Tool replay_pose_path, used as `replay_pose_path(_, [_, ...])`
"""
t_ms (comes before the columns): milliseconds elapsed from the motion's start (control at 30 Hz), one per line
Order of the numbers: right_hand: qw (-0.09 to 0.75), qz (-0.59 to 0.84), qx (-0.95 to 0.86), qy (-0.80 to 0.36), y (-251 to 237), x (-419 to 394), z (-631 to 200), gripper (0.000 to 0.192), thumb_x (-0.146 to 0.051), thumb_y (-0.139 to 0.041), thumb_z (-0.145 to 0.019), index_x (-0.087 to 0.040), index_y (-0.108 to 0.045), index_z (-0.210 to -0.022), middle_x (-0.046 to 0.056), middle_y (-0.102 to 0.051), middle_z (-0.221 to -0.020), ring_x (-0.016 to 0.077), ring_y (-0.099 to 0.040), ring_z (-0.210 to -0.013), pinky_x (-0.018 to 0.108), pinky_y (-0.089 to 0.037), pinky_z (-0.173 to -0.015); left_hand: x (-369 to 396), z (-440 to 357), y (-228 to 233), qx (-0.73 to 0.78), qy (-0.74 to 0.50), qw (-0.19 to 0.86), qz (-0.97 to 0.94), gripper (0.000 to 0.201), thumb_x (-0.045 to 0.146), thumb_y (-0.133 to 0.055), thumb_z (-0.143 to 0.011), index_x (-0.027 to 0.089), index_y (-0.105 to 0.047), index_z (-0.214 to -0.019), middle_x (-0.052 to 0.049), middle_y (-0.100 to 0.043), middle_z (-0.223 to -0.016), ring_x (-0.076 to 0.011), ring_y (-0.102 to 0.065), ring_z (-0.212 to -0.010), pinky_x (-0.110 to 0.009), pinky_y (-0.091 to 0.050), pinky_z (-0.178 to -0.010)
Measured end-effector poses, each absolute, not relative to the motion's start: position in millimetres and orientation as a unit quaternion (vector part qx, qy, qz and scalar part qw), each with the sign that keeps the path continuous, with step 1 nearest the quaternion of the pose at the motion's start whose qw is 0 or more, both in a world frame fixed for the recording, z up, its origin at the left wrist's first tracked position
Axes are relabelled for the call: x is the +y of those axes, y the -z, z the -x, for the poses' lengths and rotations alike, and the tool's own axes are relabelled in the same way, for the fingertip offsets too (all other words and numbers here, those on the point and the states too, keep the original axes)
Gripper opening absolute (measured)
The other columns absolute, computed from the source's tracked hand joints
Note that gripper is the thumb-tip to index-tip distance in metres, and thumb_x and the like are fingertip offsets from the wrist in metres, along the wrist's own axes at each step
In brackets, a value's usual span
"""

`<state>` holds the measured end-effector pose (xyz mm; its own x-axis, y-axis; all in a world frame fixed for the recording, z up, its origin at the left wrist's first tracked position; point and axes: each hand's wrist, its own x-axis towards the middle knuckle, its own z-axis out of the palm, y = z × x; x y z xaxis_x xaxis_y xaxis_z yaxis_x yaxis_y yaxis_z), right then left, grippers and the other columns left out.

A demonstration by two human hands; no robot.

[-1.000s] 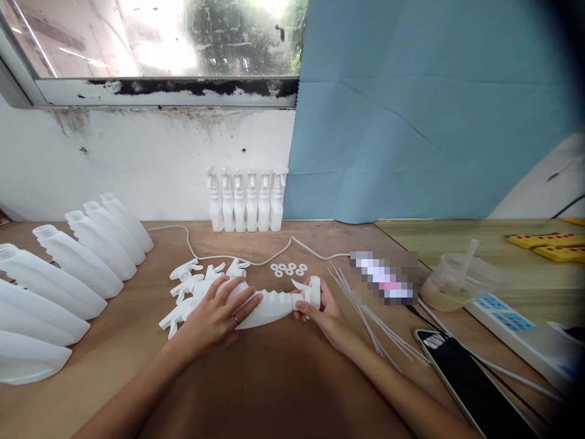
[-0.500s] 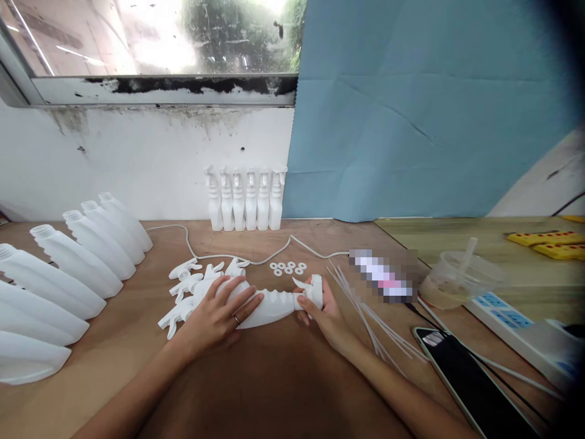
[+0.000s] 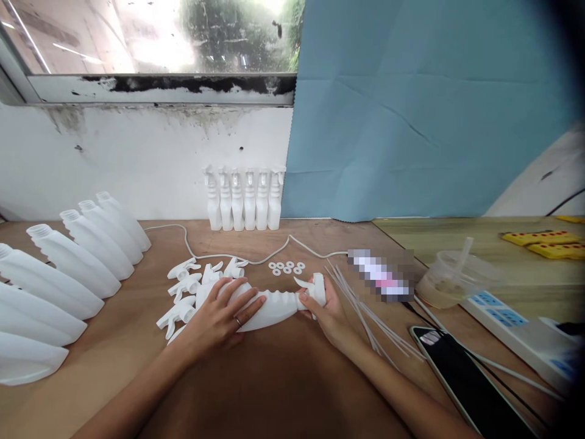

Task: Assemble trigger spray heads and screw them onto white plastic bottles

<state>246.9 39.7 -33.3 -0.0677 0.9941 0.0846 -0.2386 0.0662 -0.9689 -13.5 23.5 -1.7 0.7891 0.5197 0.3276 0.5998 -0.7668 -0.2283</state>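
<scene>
A white spray bottle [image 3: 276,309] lies on its side between my hands, its neck pointing right. My left hand [image 3: 231,308] is wrapped over the bottle's body, with a ring on one finger. At the neck end, my right hand [image 3: 322,308] grips the white trigger sprayer head [image 3: 319,289], thumb on the near side; the head sits on the bottle's neck. Loose white trigger heads [image 3: 185,283] lie just left of my left hand, partly covered by it. Beyond the bottle are several small white ring washers [image 3: 286,267]. Thin white tubes [image 3: 365,314] lie right of my right hand.
Open-necked white bottles [image 3: 86,253] stand in a slanting row at left. Several bottles with sprayer heads [image 3: 244,201] stand against the wall. On the right are a plastic cup with a straw [image 3: 445,280], a power strip [image 3: 503,314], a phone [image 3: 461,378] and cables.
Both hands stay on the bottle. The fingers of my right hand have shifted slightly around the sprayer head. The view has moved a little.
</scene>
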Motion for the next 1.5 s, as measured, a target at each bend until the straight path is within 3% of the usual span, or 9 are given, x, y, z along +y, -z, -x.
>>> replay_pose_path(200, [0.604,0.36,-0.439,-0.56,27,43,-255,0.033,-0.032,-0.073,-0.073,-0.026,-0.048,-0.093,-0.005,-0.053,-0.071,0.0092,-0.042,-0.053,0.018,-0.028,-0.04,21,13,-6,-0.319,0.155,0.162,0.921,0.073,0.044,-0.061,-0.082,0.027,-0.03,-0.146,-0.009,-0.029,-0.15,-0.0377,-0.022,-0.136,-0.058,-0.018,-0.108])
replay_pose_path(300, [0.617,0.335,-0.409,-0.583,20,44,-262,0.034,-0.031,-0.073,-0.073,-0.026,-0.052,-0.099,-0.005,-0.053,-0.07,0.0083,-0.039,-0.05,0.019,-0.024,-0.04,24,16,-6,-0.359,0.196,0.145,0.901,0.079,0.057,-0.059,-0.081,0.024,-0.028,-0.146,-0.014,-0.032,-0.147,-0.0378,-0.03,-0.132,-0.058,-0.023,-0.105])
replay_pose_path(533, [0.526,0.236,-0.431,-0.694,13,40,-261,0.049,-0.033,-0.081,-0.063,-0.026,-0.061,-0.107,0.001,-0.064,-0.09,0.0133,-0.047,-0.06,0.026,-0.033,-0.05,28,23,5,-0.399,0.229,0.037,0.887,0.084,0.058,-0.059,-0.079,0.021,-0.023,-0.146,-0.013,-0.039,-0.141,-0.0291,-0.038,-0.127,-0.042,-0.032,-0.102])
replay_pose_path(667, [0.573,0.318,-0.443,-0.611,22,41,-260,0.046,-0.027,-0.081,-0.063,-0.027,-0.064,-0.105,0.0,-0.066,-0.085,0.0171,-0.05,-0.069,0.026,-0.038,-0.052,25,20,5,-0.379,0.237,0.016,0.894,0.086,0.058,-0.06,-0.079,0.022,-0.02,-0.146,-0.013,-0.038,-0.141,-0.0296,-0.037,-0.128,-0.042,-0.031,-0.104])
replay_pose_path(833, [0.575,0.353,-0.446,-0.588,31,44,-265,0.042,-0.027,-0.083,-0.057,-0.026,-0.067,-0.096,0.0,-0.068,-0.083,0.0221,-0.059,-0.08,0.036,-0.047,-0.077,23,17,4,-0.364,0.238,0.002,0.9,0.087,0.057,-0.061,-0.079,0.022,-0.019,-0.147,-0.014,-0.038,-0.141,-0.03,-0.038,-0.127,-0.042,-0.032,-0.104])
replay_pose_path(1133, [0.574,0.319,-0.43,-0.62,25,41,-266,0.049,-0.03,-0.084,-0.057,-0.025,-0.065,-0.102,0.0,-0.069,-0.082,0.0224,-0.061,-0.082,0.036,-0.048,-0.078,20,15,5,-0.367,0.252,-0.068,0.893,0.091,0.061,-0.064,-0.075,0.025,-0.022,-0.147,-0.012,-0.036,-0.143,-0.0308,-0.037,-0.127,-0.043,-0.03,-0.106])
replay_pose_path(1233, [0.582,0.285,-0.372,-0.665,19,44,-270,0.047,-0.034,-0.085,-0.057,-0.025,-0.065,-0.098,-0.002,-0.064,-0.076,0.0196,-0.059,-0.078,0.032,-0.049,-0.075,14,7,-1,-0.367,0.297,-0.192,0.86,0.075,0.062,-0.059,-0.079,0.028,-0.034,-0.142,-0.011,-0.045,-0.134,-0.0291,-0.044,-0.119,-0.042,-0.034,-0.101])
replay_pose_path(1367, [0.553,0.187,-0.334,-0.74,14,44,-275,0.047,-0.047,-0.082,-0.061,-0.023,-0.064,-0.099,-0.005,-0.052,-0.07,0.012,-0.047,-0.06,0.024,-0.048,-0.055,1,-15,-2,-0.367,0.31,-0.52,0.706,0.048,0.05,-0.045,-0.093,0.024,-0.045,-0.133,-0.006,-0.061,-0.097,-0.0175,-0.057,-0.085,-0.03,-0.045,-0.077])
replay_pose_path(1500, [0.495,0.141,-0.365,-0.776,14,39,-274,0.055,-0.052,-0.079,-0.063,-0.023,-0.062,-0.107,-0.006,-0.042,-0.066,0.0099,-0.033,-0.053,0.02,-0.039,-0.043,-13,-38,2,-0.306,0.198,-0.71,0.602,0.047,0.048,-0.059,-0.086,0.021,-0.056,-0.125,-0.006,-0.062,-0.102,-0.013,-0.055,-0.079,-0.022,-0.042,-0.065])
